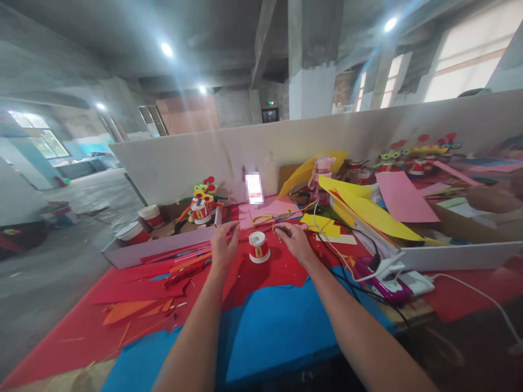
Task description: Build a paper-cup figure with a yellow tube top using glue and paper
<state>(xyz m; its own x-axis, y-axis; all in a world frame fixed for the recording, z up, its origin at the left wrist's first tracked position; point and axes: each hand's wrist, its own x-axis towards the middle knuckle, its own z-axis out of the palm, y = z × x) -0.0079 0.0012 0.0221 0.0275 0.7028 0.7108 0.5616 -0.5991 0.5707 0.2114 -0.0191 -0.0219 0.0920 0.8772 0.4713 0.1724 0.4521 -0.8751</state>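
An upside-down paper cup point(258, 256), white with a red band and a yellow label, stands on the red sheet between my hands. A short red pleated paper strip point(244, 239) reaches from the cup's left side to the fingers of my left hand point(224, 245), which are closed in a pinch at its end. To the cup's right, my right hand point(295, 239) is raised with thumb and fingertips pinched together. Something small and dark shows at those fingertips, too small to name. Behind the cup lie yellow-handled scissors point(267, 219) on pink paper.
Finished cup figures point(201, 209) and red-banded cups point(151, 216) stand in a box at left. A lit phone point(254, 189) leans against the white partition point(229, 149). Cables and a purple power strip point(382, 280) lie at right, beside a box of coloured paper point(368, 212).
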